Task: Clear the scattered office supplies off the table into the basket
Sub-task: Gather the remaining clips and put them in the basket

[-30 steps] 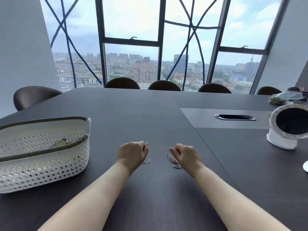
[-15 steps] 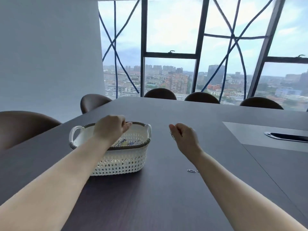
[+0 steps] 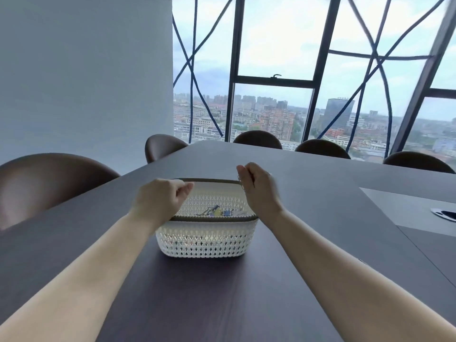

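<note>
Both hands hover over the white basket (image 3: 204, 245), left hand (image 3: 160, 201) loosely fisted, contents unclear, right hand (image 3: 259, 188) pinching paper clips (image 3: 240, 181) above the rim, seemingly positioned to drop them in

We log surfaces | table (image 3: 308, 193): dark wood-grain top, matt, smooth | basket (image 3: 204, 243): white perforated plastic, matt, with a smooth brown rim band | inset panel (image 3: 407, 208), right: grey, smooth, slight sheen | chairs (image 3: 49, 178), left and far: brown, smooth, leather-like shells with soft sheen | window frames (image 3: 274, 81): dark metal.
</note>
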{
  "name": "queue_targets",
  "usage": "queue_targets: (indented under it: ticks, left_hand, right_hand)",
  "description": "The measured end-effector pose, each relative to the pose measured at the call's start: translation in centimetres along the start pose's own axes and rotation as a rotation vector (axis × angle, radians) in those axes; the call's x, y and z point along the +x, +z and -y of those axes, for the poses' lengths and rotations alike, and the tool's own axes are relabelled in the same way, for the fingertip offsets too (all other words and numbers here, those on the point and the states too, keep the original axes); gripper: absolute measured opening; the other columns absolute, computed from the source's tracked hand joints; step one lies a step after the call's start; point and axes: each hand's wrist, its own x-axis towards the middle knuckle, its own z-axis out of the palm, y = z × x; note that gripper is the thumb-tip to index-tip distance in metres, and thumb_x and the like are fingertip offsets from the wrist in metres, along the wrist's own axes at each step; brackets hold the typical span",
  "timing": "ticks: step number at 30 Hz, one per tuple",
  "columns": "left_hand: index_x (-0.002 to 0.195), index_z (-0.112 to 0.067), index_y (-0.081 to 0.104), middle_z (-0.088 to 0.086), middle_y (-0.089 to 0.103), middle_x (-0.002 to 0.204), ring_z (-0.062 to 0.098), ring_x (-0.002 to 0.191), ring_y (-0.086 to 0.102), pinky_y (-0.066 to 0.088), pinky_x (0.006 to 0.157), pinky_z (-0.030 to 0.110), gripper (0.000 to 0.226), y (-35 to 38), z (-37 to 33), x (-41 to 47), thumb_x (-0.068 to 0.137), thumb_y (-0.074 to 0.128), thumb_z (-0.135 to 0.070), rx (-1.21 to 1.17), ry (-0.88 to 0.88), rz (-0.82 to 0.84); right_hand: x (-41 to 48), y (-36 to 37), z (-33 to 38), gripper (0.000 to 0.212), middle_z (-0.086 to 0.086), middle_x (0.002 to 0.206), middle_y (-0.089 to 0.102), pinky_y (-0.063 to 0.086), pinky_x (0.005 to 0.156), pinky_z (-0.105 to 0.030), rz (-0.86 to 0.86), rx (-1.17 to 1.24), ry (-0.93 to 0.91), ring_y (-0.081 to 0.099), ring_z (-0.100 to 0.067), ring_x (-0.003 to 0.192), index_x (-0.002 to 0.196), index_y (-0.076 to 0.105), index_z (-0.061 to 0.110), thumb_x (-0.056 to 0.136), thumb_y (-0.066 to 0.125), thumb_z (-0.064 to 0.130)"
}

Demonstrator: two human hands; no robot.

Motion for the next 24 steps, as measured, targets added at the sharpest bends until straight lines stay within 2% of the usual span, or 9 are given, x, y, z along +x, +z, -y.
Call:
queue_targets:
  ticks: [2,5,8,10,13,15,20,22,24]
  left_hand:
    - [0.067,-0.014,0.062,0.004,0.058,0.060,0.028,0.076,0.062,0.039,0.061,0.030,0.051,0.4,0.3,-1.8,0.094,0.030,-0.043,0.002,-0.009,-0.020]
    - [0.045,-0.016,0.048,0.003,0.054,0.042,0.027,0.043,0.056,0.040,0.048,0.024,0.048,1.7,0.7,-3.3,0.085,0.029,-0.034,0.008,0.054,-0.122]
    - [0.040,-0.016,0.044,0.001,0.052,0.038,0.024,0.035,0.050,0.038,0.045,0.020,0.046,2.2,0.6,-3.2,0.083,0.034,-0.026,0.059,0.030,-0.160]
    - [0.039,-0.015,0.045,0.001,0.053,0.039,0.023,0.035,0.051,0.034,0.046,0.019,0.046,2.6,0.5,-3.0,0.083,0.034,-0.025,0.073,0.010,-0.182]
    - [0.039,-0.013,0.047,0.003,0.055,0.040,0.025,0.037,0.052,0.038,0.045,0.021,0.047,3.1,0.6,-2.7,0.083,0.033,-0.025,0.063,-0.006,-0.211]
    - [0.039,-0.012,0.049,0.004,0.055,0.039,0.026,0.037,0.052,0.041,0.046,0.023,0.050,3.2,0.6,-2.6,0.084,0.031,-0.026,0.052,-0.016,-0.216]
    - [0.047,-0.007,0.056,0.011,0.060,0.048,0.031,0.048,0.056,0.043,0.056,0.030,0.059,2.6,0.4,-2.8,0.085,0.019,-0.034,0.025,-0.013,-0.139]
    - [0.051,-0.009,0.055,0.012,0.062,0.054,0.032,0.054,0.058,0.042,0.059,0.031,0.060,2.3,0.4,-2.7,0.084,0.014,-0.038,0.031,0.012,-0.081]
    - [0.062,-0.012,0.053,0.010,0.064,0.066,0.033,0.066,0.060,0.037,0.061,0.030,0.056,2.0,0.5,-2.6,0.081,0.012,-0.043,-0.004,0.033,-0.008]
  right_hand:
    - [0.9,1.5,0.1,0.035,0.005,0.056,0.045,0.032,0.053,-0.029,0.002,-0.014,0.018,0.041,-0.017,0.054,0.063,0.040,0.017,0.094,0.046,0.032]
    - [1.6,3.3,-0.8,0.029,0.010,0.059,0.048,0.040,0.063,-0.034,0.097,-0.178,0.088,0.051,-0.023,0.062,0.068,0.042,0.025,0.094,0.043,0.040]
    - [1.9,3.6,-1.5,0.021,0.010,0.072,0.056,0.041,0.071,-0.032,0.197,-0.285,0.119,0.057,-0.021,0.075,0.079,0.057,0.025,0.093,0.046,0.037]
    - [1.9,3.5,-1.5,0.021,0.010,0.085,0.058,0.044,0.079,-0.032,0.238,-0.315,0.138,0.060,-0.017,0.082,0.084,0.065,0.025,0.090,0.050,0.038]
    - [1.7,3.4,-1.1,0.022,0.010,0.078,0.064,0.047,0.079,-0.033,0.229,-0.347,0.149,0.063,-0.018,0.077,0.083,0.066,0.025,0.089,0.049,0.039]
    - [1.5,3.3,-0.9,0.022,0.006,0.076,0.067,0.051,0.080,-0.036,0.174,-0.329,0.133,0.063,-0.021,0.077,0.089,0.067,0.024,0.091,0.048,0.036]
    - [0.7,2.7,-0.6,0.028,0.000,0.099,0.071,0.048,0.091,-0.044,0.108,-0.181,0.116,0.062,-0.023,0.096,0.108,0.063,0.023,0.096,0.038,0.021]
    - [-0.5,1.7,-0.7,0.030,0.000,0.112,0.066,0.042,0.099,-0.038,0.117,-0.114,0.062,0.053,-0.021,0.111,0.115,0.059,0.023,0.096,0.038,0.016]
    - [-2.1,-0.2,-1.4,0.029,-0.002,0.121,0.061,0.036,0.096,-0.028,0.102,-0.140,-0.009,0.046,-0.020,0.118,0.120,0.056,0.019,0.094,0.044,0.013]
